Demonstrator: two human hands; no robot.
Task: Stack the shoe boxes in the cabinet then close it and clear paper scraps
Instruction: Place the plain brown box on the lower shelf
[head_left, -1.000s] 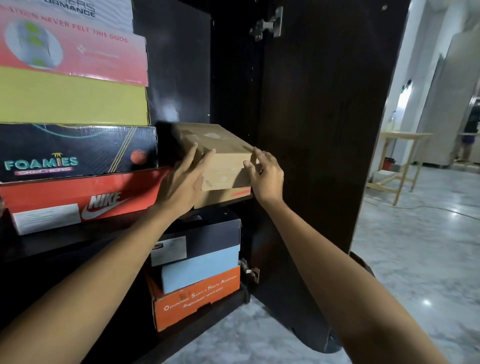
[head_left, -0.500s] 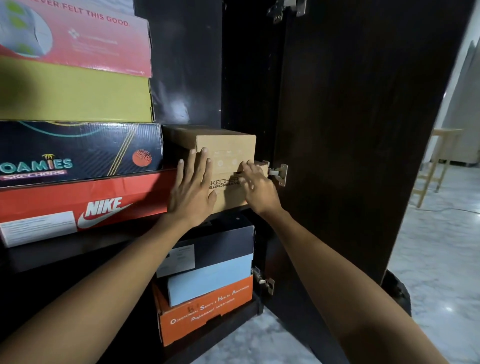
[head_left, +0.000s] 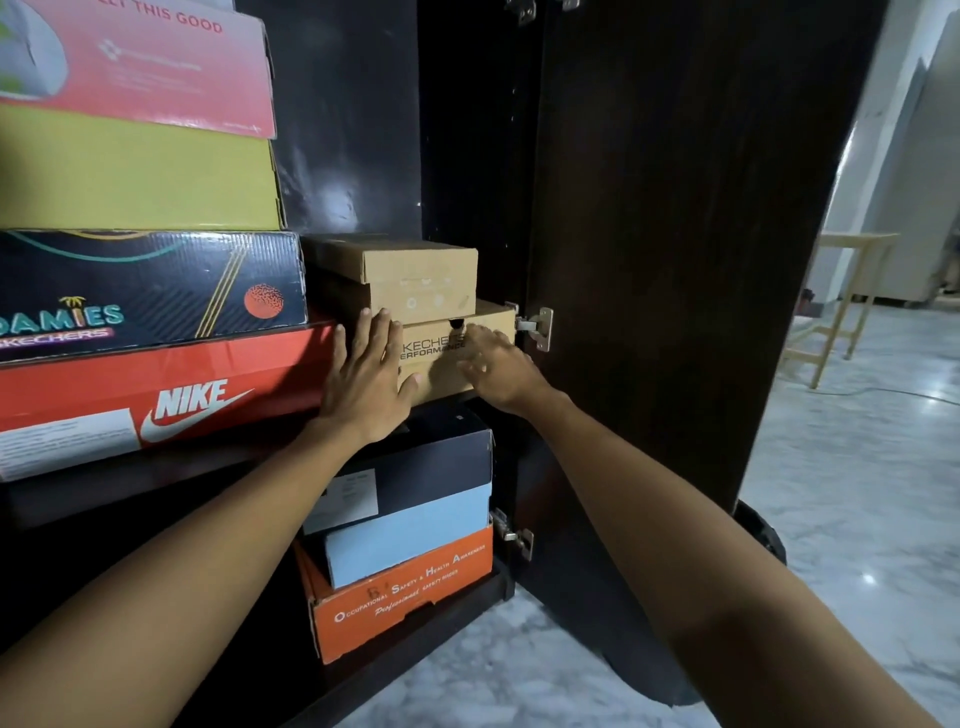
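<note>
Two brown cardboard shoe boxes sit stacked on the cabinet's middle shelf: a smaller upper brown box (head_left: 395, 278) on a lower brown Skechers box (head_left: 441, 358). My left hand (head_left: 366, 379) lies flat with fingers spread against the lower box's front left. My right hand (head_left: 493, 364) presses flat on its front right. Neither hand grips anything. To the left stands a stack: a red Nike box (head_left: 156, 384), a black Foamies box (head_left: 145, 286), a yellow box (head_left: 135, 171) and a pink box (head_left: 140, 62).
The dark cabinet door (head_left: 675, 234) stands open on the right, with hinges (head_left: 537, 327) beside the brown boxes. Below the shelf sit a black box (head_left: 426, 462), a light blue box (head_left: 405, 535) and an orange box (head_left: 405, 592). A wooden stool (head_left: 852, 291) stands on the marble floor.
The upper brown box went from tilted and held out to lying square on the lower box, pushed back onto the shelf. Both hands slid down onto the lower box's front.
</note>
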